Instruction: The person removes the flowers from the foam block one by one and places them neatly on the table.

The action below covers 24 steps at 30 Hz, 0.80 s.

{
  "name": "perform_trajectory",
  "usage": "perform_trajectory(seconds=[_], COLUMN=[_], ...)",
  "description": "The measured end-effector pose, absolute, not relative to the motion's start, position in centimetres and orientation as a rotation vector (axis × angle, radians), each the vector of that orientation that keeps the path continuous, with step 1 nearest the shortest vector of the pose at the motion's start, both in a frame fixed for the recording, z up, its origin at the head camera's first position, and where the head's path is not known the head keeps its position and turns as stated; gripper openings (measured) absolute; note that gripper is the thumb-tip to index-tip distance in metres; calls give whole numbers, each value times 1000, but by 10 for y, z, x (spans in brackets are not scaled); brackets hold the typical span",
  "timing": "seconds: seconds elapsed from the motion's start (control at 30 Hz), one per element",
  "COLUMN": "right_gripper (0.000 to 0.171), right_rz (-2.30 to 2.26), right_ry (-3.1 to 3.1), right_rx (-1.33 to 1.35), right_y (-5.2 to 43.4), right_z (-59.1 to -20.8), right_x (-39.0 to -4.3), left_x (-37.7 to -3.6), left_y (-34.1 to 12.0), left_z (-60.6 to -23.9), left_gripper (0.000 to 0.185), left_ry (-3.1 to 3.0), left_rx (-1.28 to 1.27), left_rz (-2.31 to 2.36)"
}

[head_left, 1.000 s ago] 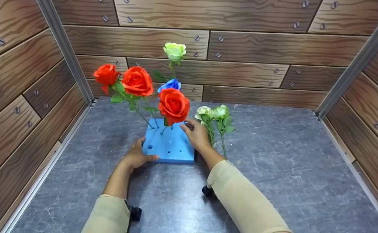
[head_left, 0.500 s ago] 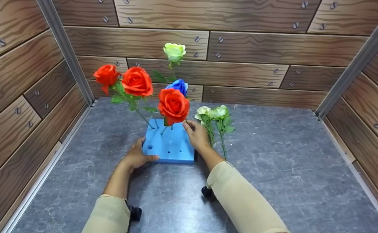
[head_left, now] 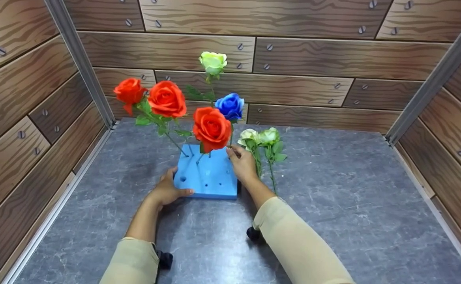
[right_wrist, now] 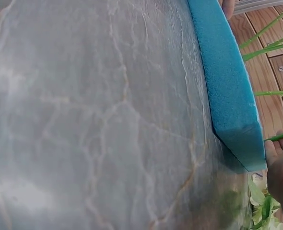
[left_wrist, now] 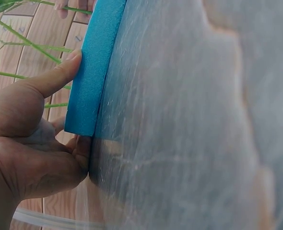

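Left hand gripped foam block corner | right hand pinched blue rose stem, upright over block

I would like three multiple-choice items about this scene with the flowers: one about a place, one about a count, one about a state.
1. Where do the two pale green artificial roses lie?
A. On the grey stone-look table, to the right of the blue foam block
B. On top of the foam block
C. To the left of the foam block

2. How many red roses stand in the blue foam block?
A. One
B. Three
C. Five

3. What is the person's left hand doing?
A. Resting flat on the table, away from everything
B. Lifting a rose
C. Holding the near left corner of the foam block

Answers:
1. A, their stems lie on the table beside the right hand.
2. B, three red blooms rise above the block.
3. C, the left wrist view shows the thumb against the block's edge.
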State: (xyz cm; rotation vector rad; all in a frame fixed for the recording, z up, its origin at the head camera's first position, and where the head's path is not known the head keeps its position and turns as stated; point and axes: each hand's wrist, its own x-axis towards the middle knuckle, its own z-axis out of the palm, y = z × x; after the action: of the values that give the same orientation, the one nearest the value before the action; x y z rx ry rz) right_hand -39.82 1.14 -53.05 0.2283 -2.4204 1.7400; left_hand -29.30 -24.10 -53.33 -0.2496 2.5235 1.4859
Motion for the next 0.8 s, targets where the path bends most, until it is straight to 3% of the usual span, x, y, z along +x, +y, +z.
perform_trajectory(seconds=[0.8], right_gripper=[28], right_rz=[2060], right_ry=[-2173], right_rx=[326], right_y=[20], right_z=[-529], right_x=[-397], left_x=[-292], left_y=[-242], left_z=[-533], left_gripper=[116], left_ry=[2511], left_rx=[-235], left_rz=[1485])
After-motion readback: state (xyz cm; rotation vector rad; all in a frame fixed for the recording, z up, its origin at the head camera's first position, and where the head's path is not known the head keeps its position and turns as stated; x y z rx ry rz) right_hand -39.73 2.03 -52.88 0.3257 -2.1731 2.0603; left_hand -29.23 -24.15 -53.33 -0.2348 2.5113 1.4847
